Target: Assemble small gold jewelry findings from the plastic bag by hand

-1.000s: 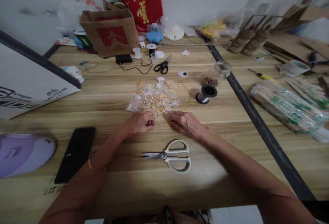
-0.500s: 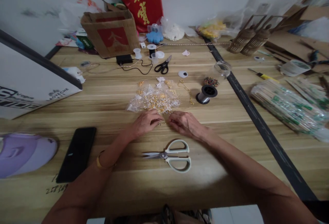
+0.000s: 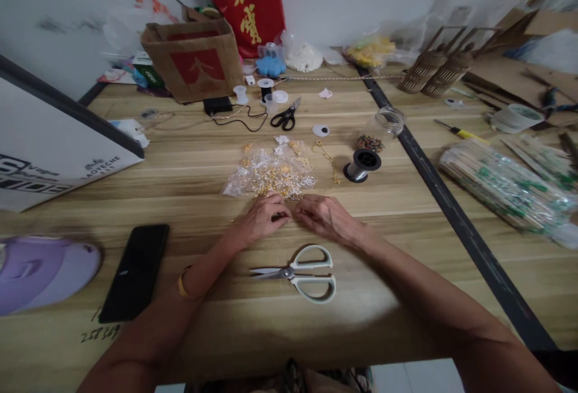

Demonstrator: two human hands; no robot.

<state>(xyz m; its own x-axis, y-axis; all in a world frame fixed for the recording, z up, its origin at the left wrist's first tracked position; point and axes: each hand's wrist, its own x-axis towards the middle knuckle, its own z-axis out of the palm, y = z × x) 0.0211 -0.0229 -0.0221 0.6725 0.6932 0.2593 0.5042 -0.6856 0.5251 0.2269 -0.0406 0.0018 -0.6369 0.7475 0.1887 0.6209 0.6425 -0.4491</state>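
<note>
My left hand [image 3: 265, 218] and my right hand [image 3: 326, 217] rest on the wooden table [image 3: 189, 182], fingertips pinched and almost touching each other over something tiny that I cannot make out. Just beyond them lies a heap of small clear bags with gold and silver findings [image 3: 273, 171]. White-handled scissors [image 3: 300, 272] lie shut on the table just in front of my wrists. A gold chain [image 3: 329, 159] lies right of the heap.
A black phone [image 3: 135, 271] and a purple cap [image 3: 40, 269] lie at the left. A wire spool [image 3: 362, 165], a glass jar [image 3: 389, 121], black scissors [image 3: 285, 116], a cardboard box [image 3: 194, 59] and bagged sticks [image 3: 506, 188] lie farther off.
My left hand has slid right, towards the right hand, until the fingertips nearly meet. The right hand has hardly moved.
</note>
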